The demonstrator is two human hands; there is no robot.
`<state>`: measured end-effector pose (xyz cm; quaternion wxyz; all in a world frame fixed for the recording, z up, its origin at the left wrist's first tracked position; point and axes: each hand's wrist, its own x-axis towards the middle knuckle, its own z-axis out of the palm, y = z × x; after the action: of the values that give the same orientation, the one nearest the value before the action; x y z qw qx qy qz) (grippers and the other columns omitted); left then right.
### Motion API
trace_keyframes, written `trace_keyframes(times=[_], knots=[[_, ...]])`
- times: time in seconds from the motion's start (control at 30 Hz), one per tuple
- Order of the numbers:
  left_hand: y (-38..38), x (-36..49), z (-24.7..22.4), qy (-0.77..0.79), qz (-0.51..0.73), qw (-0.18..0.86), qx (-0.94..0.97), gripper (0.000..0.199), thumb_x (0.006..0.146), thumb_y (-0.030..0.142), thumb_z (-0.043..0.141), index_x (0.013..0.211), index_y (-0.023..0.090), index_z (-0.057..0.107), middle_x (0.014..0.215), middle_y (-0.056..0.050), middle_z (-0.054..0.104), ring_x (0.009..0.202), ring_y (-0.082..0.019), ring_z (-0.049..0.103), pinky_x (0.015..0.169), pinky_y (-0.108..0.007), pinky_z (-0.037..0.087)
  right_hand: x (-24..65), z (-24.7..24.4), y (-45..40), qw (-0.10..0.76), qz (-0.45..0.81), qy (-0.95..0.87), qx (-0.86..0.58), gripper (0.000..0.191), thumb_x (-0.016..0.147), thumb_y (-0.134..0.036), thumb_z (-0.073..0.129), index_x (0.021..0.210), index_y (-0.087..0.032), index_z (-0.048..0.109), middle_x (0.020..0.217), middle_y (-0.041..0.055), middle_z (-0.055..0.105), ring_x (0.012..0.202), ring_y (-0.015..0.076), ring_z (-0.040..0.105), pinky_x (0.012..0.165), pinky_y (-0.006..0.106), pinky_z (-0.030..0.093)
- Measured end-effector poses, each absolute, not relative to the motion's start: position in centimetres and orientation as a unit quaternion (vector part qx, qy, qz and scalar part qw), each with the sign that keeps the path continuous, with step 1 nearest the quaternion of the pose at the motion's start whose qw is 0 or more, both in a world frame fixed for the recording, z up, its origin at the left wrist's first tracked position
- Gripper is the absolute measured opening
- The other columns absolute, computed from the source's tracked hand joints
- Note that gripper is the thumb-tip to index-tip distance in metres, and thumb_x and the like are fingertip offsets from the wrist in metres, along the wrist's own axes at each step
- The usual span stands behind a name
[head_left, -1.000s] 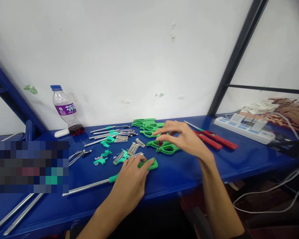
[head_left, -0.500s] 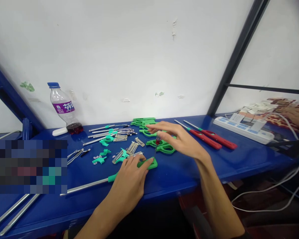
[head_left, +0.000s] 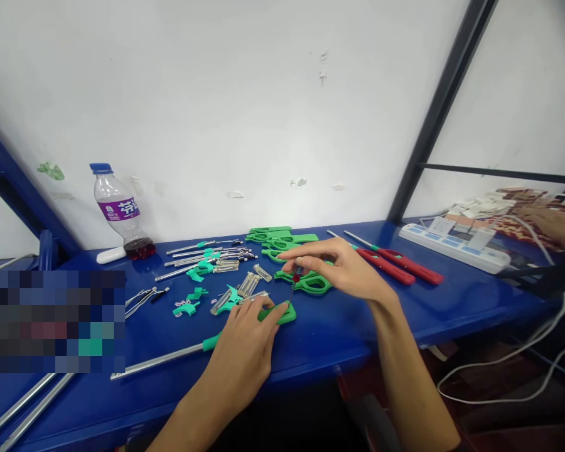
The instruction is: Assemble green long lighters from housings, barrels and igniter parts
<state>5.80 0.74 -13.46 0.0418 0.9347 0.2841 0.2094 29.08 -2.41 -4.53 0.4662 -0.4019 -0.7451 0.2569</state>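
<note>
My left hand is closed over a green long-necked lighter, pinning it to the blue table. Its metal tube points left. My right hand holds a small screwdriver upright by the handle between thumb and fingers. The screwdriver's tip meets the lighter's handle end, close to my left fingertips. Behind my hands lie several green lighter casings. To their left are clear fuel tanks, teal plastic pieces and metal tubes with wires.
Two red lighters and a white power strip lie to the right. A bottle with dark drink stands at the back left. More metal tubes are front left. Another person's hand shows at far right.
My right fingers have curled down from stretched out above the screwdriver to close around its handle. My left hand stays on the lighter. The view has shifted slightly.
</note>
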Motion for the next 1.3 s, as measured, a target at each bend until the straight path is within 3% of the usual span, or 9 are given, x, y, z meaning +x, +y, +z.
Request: trace_keyframes(times=[0.17,0.27,0.4,0.53,0.63,0.73,0.93,1.13,1.3], knots=[[0.9,5.9,-13.6,0.28,0.209,0.037,0.936,0.043,0.105,0.013,0.043,0.143,0.022,0.061,0.131,-0.012,0.063,0.121,-0.033,0.06,0.101,-0.057,0.052,28.7,-5.0,-1.4,0.471,0.074,-0.749,-0.459,0.018,0.1,-0.036,0.075,0.09,-0.024,0.084,0.085,0.0013,0.072,0.075,0.018,0.065,0.067,0.029,0.048],[1.0,5.9,-13.7,0.278,0.216,0.03,0.936,0.041,0.105,0.013,0.042,0.142,0.02,0.06,0.129,-0.013,0.064,0.12,-0.033,0.061,0.099,-0.057,0.054,29.1,-5.1,-1.6,0.453,0.104,-0.759,-0.455,0.021,0.107,-0.037,0.067,0.111,-0.025,0.083,0.094,0.0032,0.073,0.08,0.0183,0.066,0.071,0.029,0.051],[1.1,5.9,-14.0,0.27,0.226,0.007,0.936,0.042,0.105,0.013,0.042,0.142,0.019,0.06,0.127,-0.013,0.065,0.116,-0.032,0.063,0.096,-0.054,0.055,29.7,-4.8,-2.4,0.413,0.348,-0.767,-0.348,0.039,0.111,-0.036,0.058,0.149,-0.029,0.063,0.132,0.0076,0.069,0.112,0.0251,0.069,0.065,0.024,0.057],[1.8,5.6,-15.1,0.241,0.271,-0.034,0.931,0.041,0.105,0.015,0.041,0.138,0.024,0.064,0.125,-0.011,0.068,0.112,-0.031,0.067,0.092,-0.051,0.058,29.2,-4.6,-2.3,0.438,0.354,-0.74,-0.368,0.023,0.106,-0.029,0.068,0.126,-0.027,0.079,0.102,0.0033,0.078,0.085,0.0184,0.073,0.054,0.018,0.052],[2.9,5.5,-16.4,0.219,0.333,-0.082,0.913,0.039,0.106,0.024,0.041,0.137,0.029,0.065,0.123,-0.01,0.071,0.109,-0.031,0.07,0.087,-0.048,0.059,28.9,-4.8,-1.6,0.484,0.311,-0.731,-0.367,0.01,0.097,-0.028,0.081,0.106,-0.026,0.084,0.098,0.0005,0.078,0.082,0.018,0.074,0.062,0.02,0.055],[3.8,5.6,-17.3,0.216,0.34,-0.09,0.911,0.04,0.107,0.033,0.042,0.14,0.033,0.064,0.126,-0.007,0.072,0.114,-0.03,0.07,0.089,-0.047,0.059,29.2,-5.0,-1.3,0.487,0.305,-0.732,-0.366,0.018,0.098,-0.032,0.081,0.114,-0.025,0.083,0.097,0.0022,0.078,0.083,0.0198,0.074,0.069,0.023,0.057],[3.1,5.6,-16.6,0.218,0.342,-0.091,0.91,0.04,0.106,0.027,0.041,0.135,0.029,0.069,0.121,-0.008,0.074,0.108,-0.029,0.072,0.084,-0.046,0.061,29.5,-4.6,-2.3,0.396,0.412,-0.766,-0.295,0.038,0.115,-0.044,0.053,0.144,-0.023,0.067,0.138,0.0099,0.067,0.121,0.0252,0.068,0.073,0.022,0.056],[2.1,5.8,-15.5,0.246,0.277,-0.056,0.927,0.044,0.104,0.017,0.04,0.137,0.025,0.067,0.125,-0.009,0.074,0.114,-0.032,0.069,0.095,-0.053,0.059,29.2,-4.9,-2.0,0.458,0.355,-0.738,-0.346,0.023,0.109,-0.027,0.064,0.127,-0.023,0.077,0.108,0.005,0.078,0.098,0.0192,0.073,0.074,0.024,0.056],[1.6,5.9,-14.9,0.265,0.238,-0.036,0.934,0.046,0.105,0.015,0.038,0.144,0.021,0.062,0.13,-0.011,0.071,0.117,-0.032,0.067,0.098,-0.055,0.057,28.7,-5.0,-2.0,0.464,0.347,-0.735,-0.352,0.02,0.106,-0.024,0.067,0.122,-0.023,0.079,0.103,0.0045,0.078,0.095,0.0202,0.073,0.077,0.027,0.057]])
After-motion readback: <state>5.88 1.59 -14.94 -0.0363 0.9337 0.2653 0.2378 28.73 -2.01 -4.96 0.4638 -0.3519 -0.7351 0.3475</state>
